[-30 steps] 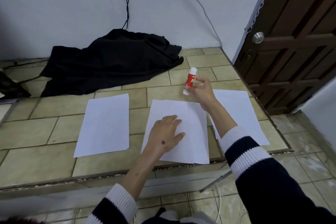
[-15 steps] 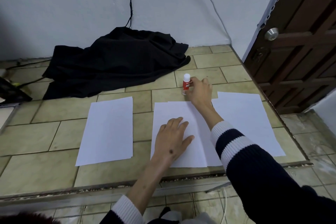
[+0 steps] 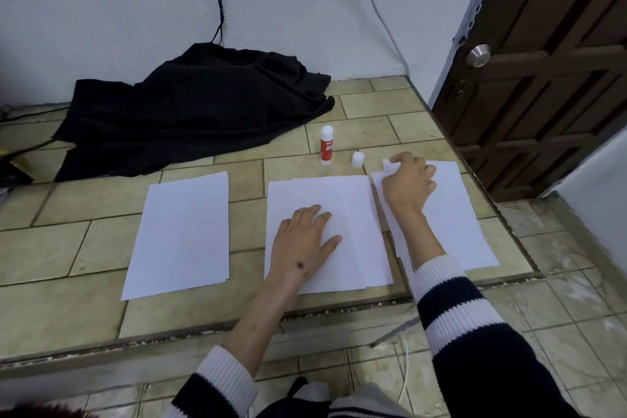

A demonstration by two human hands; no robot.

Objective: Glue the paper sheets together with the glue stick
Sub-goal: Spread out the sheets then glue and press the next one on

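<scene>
While you kneel at the tiled ledge (image 3: pixel 390 105), take the middle paper stack (image 3: pixel 353 214) as landmark. Black cloth (image 3: pixel 190 112): largest item, heaped beyond the stack toward the wall, on its far left side. Left paper stack (image 3: pixel 183 234): lies flat to the landmark's left, a strip of bare tile between them. Right paper stack (image 3: pixel 451 214): lies just right of the landmark, tilted slightly, nearly touching its right edge. Your left hand (image 3: pixel 302 244): rests palm-down on the landmark's near left part, fingers (image 3: pixel 317 214) straight and spread, thumb out to the right. Your right hand (image 3: pixel 407 183): sits over the far left corner of the right stack, fingers curled and pinching that corner, which is lifted off the sheets below. Glue stick (image 3: pixel 326 146): red body, stands upright on the tile just beyond the landmark's far edge, held by neither hand. Small white cap (image 3: pixel 358 159): stands on the tile just right of the glue stick, apart from it, close beside your right hand.
</scene>
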